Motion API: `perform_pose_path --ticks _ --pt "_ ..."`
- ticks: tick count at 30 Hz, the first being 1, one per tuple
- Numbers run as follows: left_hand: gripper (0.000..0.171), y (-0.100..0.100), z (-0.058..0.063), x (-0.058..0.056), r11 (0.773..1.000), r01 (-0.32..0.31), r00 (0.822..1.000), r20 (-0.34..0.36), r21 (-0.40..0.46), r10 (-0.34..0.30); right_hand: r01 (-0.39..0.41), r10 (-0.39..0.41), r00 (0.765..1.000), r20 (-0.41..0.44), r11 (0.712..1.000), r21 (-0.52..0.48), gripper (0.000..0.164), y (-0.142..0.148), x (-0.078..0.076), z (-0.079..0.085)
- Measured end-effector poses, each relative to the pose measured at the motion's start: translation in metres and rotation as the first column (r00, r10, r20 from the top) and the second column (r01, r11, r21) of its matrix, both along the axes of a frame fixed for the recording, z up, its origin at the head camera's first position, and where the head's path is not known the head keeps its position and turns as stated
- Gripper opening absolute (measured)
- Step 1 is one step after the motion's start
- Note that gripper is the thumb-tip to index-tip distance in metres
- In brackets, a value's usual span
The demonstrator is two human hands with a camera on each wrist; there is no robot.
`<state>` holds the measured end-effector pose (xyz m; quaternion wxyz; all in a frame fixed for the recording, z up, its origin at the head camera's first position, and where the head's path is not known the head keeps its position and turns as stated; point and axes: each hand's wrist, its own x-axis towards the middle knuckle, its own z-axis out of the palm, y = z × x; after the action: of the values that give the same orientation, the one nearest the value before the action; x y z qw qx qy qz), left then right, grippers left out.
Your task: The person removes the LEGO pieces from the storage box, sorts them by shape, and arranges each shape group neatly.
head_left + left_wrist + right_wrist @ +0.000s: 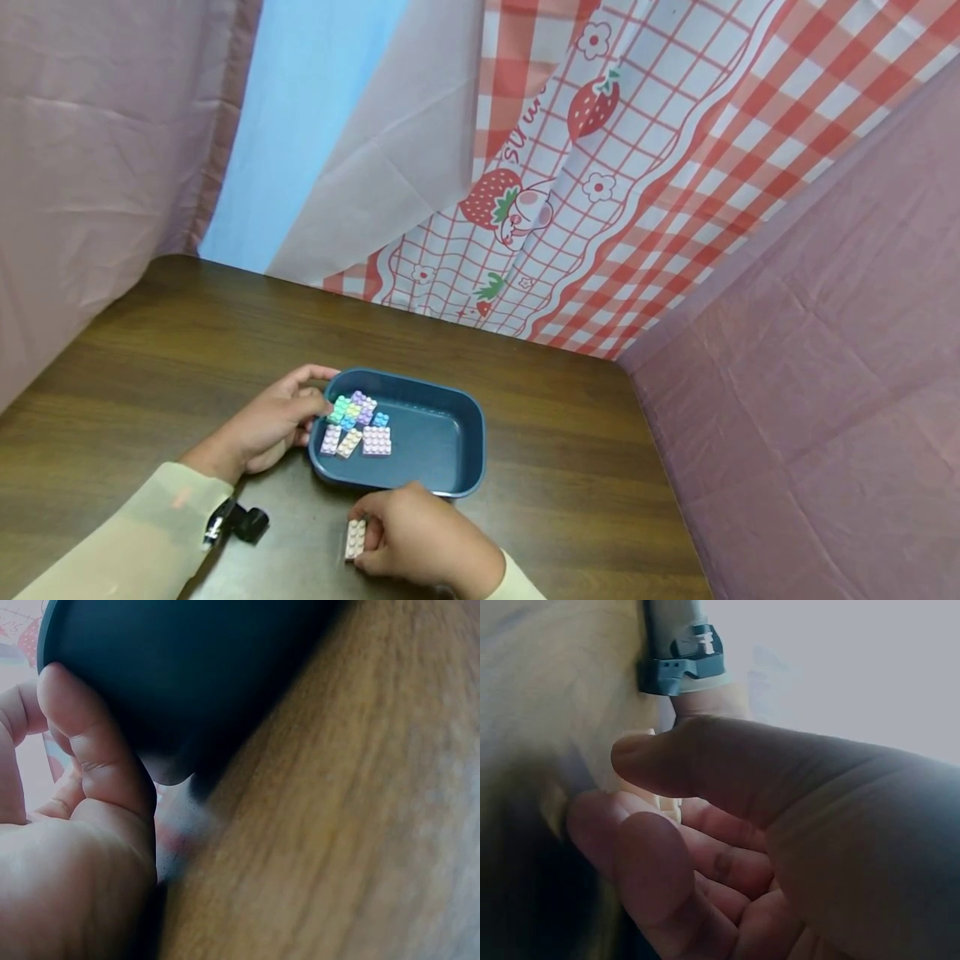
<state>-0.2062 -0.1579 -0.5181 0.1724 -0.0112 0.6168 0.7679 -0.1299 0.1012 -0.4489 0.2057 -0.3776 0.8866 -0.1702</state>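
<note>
A dark blue rectangular tub (427,446) stands on the table with several pastel toy building bricks (377,440) gathered at its left end. My left hand (281,421) holds the tub's left side by the rim. In the left wrist view its thumb (94,746) lies against the tub's outer wall (180,667). Just in front of the tub's near edge, my right hand (427,537) pinches a cream brick (356,540), studs showing, between thumb and fingers. In the right wrist view the thumb and fingers hide most of that brick (671,808).
The brown wooden table (570,467) runs under everything. Pinkish curtains (817,375) hang at both sides, and a red checked strawberry cloth (600,187) hangs at the back. A black camera mount (247,523) sits on the left wrist.
</note>
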Motion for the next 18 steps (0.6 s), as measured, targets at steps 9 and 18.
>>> perform_pose_path --ticks 9,18 --pt "0.063 0.0 0.001 0.0 1.0 0.0 1.0 -0.003 0.01 0.0 0.052 -0.052 0.998 0.027 0.999 0.017 0.032 -0.001 -0.002 -0.008" --pt "0.064 0.001 0.002 0.0 1.0 0.006 1.0 0.004 0.016 -0.006 0.043 -0.043 0.999 0.0 0.998 0.052 0.036 -0.003 -0.001 -0.017"
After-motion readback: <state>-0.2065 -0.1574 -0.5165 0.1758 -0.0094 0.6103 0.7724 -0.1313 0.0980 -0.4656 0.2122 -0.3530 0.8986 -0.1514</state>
